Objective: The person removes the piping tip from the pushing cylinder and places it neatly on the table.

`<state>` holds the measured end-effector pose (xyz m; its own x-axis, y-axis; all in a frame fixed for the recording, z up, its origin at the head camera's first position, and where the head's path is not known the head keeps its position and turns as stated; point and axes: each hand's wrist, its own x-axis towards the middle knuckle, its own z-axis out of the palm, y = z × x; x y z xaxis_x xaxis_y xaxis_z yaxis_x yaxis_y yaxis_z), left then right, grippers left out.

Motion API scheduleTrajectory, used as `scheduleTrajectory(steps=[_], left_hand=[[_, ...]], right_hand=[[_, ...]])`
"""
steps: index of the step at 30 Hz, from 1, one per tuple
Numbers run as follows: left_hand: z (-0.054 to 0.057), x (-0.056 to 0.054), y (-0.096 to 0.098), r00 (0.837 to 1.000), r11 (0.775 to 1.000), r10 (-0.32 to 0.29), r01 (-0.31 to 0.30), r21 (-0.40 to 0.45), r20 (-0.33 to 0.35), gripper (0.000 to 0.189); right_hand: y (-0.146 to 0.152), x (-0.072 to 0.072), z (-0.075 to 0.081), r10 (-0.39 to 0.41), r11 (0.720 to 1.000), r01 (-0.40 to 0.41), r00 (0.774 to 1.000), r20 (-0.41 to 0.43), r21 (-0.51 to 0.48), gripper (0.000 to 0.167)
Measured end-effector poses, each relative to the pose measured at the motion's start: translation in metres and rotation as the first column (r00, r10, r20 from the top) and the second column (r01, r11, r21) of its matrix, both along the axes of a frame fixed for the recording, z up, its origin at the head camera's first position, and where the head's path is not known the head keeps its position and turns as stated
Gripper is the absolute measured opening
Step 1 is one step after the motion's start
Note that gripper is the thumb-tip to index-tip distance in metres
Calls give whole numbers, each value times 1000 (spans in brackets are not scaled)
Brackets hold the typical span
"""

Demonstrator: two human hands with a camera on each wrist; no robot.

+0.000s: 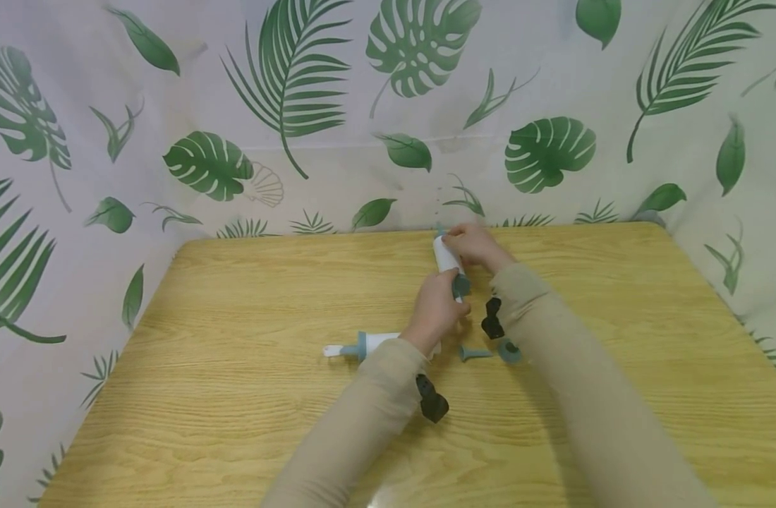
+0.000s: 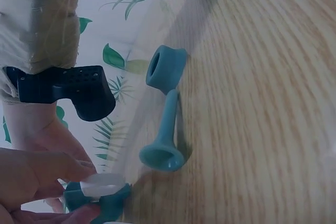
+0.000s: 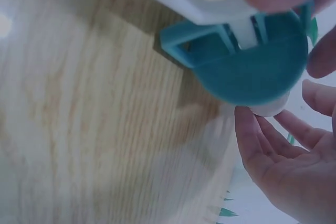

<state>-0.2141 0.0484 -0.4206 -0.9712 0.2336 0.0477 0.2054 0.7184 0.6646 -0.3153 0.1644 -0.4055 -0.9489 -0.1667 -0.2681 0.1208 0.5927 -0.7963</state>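
Observation:
A white tube (image 1: pixel 448 255) with a teal flanged end (image 3: pixel 247 72) is held between both hands, pointing toward the far table edge. My left hand (image 1: pixel 437 302) grips it at the near end, by the teal flange and a white looped handle (image 3: pixel 205 9). At the far end my right hand (image 1: pixel 477 245) holds the tube between thumb and fingers. A bit of teal shows at its tip. Beneath my left forearm lies a second white tube (image 1: pixel 380 342) with a teal collar and narrow end, partly hidden by the sleeve.
A teal funnel-shaped piece (image 2: pixel 164 140) lies on the wood-grain table (image 1: pixel 248 423), near a teal ring (image 2: pixel 168 69). Black wrist cameras (image 1: pixel 432 402) hang from both sleeves. Behind the table hangs a leaf-patterned cloth (image 1: pixel 337 169).

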Motion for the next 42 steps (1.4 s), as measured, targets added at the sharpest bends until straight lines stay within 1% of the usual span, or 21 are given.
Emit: scheduleTrajectory(steps=[3, 7, 11, 13, 16, 19, 23, 27, 31, 33, 38, 42], left_hand=[[2, -1, -1, 999, 1000, -8, 7, -17, -37, 53], [4, 1, -2, 999, 1000, -1, 1, 1, -43, 53], [6, 4, -4, 999, 999, 13, -11, 35, -45, 57], [7, 6, -5, 998, 999, 20, -17, 49, -56, 59], [10, 7, -7, 996, 998, 24, -19, 60, -88, 63], [12, 8, -12, 992, 998, 14, -7, 62, -124, 64], [14, 8, -20, 991, 997, 14, -4, 81, -131, 65], [18, 7, -29, 992, 996, 14, -2, 92, -123, 64], [22, 7, -39, 991, 997, -9, 18, 69, -130, 63], [23, 7, -44, 991, 998, -21, 29, 62, -135, 61], [22, 4, -59, 991, 997, -33, 42, 63, -132, 57], [23, 2, -71, 989, 998, -48, 55, 42, -143, 58]], right_hand=[[2, 1, 1, -16, 998, 17, 1000, 15, -68, 49], [7, 3, 4, -43, 984, 46, 999, 24, -169, 50], [12, 6, 8, -95, 970, 100, 995, 30, -220, 56], [15, 5, 11, -131, 958, 137, 991, 39, -250, 62], [19, 4, 14, -191, 933, 197, 980, 48, -300, 69], [22, 3, 19, -215, 920, 222, 975, 57, -323, 72], [27, 5, 24, -191, 918, 206, 979, 76, -338, 71], [32, 9, 27, -160, 905, 187, 982, 101, -383, 67], [36, 12, 29, -154, 890, 187, 982, 110, -417, 66], [37, 13, 29, -160, 882, 193, 981, 113, -430, 60], [38, 17, 28, -157, 848, 201, 979, 130, -491, 40], [40, 23, 29, -123, 839, 184, 981, 151, -513, 38]])
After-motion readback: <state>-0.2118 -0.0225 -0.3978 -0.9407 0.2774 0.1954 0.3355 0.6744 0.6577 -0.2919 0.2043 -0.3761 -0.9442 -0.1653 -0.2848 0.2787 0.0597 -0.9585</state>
